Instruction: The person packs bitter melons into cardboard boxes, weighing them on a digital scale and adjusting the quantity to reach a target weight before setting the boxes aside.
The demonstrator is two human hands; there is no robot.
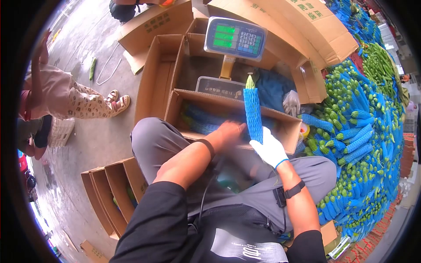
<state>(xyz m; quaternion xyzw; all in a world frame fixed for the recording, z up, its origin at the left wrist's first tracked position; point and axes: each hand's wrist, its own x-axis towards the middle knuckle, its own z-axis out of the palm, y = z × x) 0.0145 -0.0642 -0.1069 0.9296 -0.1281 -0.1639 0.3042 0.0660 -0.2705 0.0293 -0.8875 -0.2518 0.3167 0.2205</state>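
My right hand [270, 148], in a white glove, is closed around the lower end of a long green gourd in a blue net sleeve [252, 111], which points up with its bare green tip on top. My left hand [231, 131], bare and blurred, is at the near side of an open cardboard box [280, 117]; its fingers are smeared by motion. Inside that box lie more blue-netted gourds [199, 120]. Behind the box is a scale with a lit green display [234, 38].
A large heap of blue-netted gourds [355, 136] fills the right side. Tall cardboard flaps [280, 26] surround the scale. At left a person [74, 94] stands in sandals. Empty cardboard boxes [116, 188] lie at lower left, and one gourd [92, 69] is on the floor.
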